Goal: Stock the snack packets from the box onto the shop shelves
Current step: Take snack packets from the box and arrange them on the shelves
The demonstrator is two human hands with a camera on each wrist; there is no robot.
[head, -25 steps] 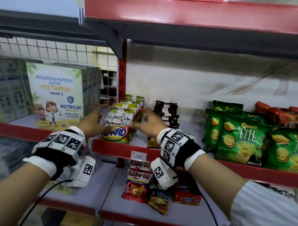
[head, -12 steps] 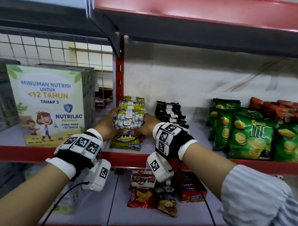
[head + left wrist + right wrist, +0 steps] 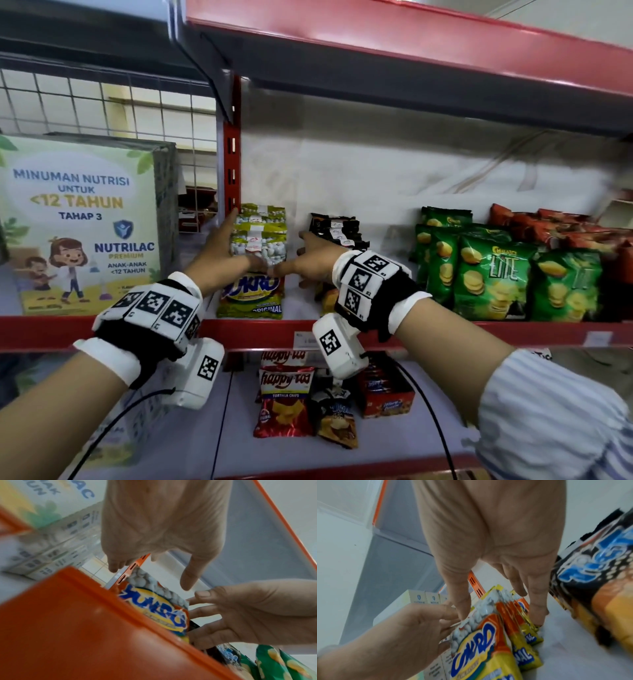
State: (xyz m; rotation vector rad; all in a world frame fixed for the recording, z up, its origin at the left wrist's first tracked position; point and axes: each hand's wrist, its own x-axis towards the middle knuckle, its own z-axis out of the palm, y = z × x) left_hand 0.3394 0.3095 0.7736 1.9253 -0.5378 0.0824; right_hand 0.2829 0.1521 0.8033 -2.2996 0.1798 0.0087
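A row of yellow Sukro peanut packets stands on the middle shelf beside the red upright post. My left hand lies along the row's left side with fingers straight. On the row's right side, my right hand does the same, and both thumbs meet at the front packet. In the left wrist view the left fingers are spread above the packet. In the right wrist view the right fingers touch the packets' right edge. The box is not in view.
A big Nutrilac carton stands left of the post. Black snack packets sit right of the row, then green Lite chip bags and red bags. The lower shelf holds Happy Tos bags. An upper shelf hangs overhead.
Both hands held the front packets between them at the shelf edge. The fingers have since straightened and reach further back along the row's sides.
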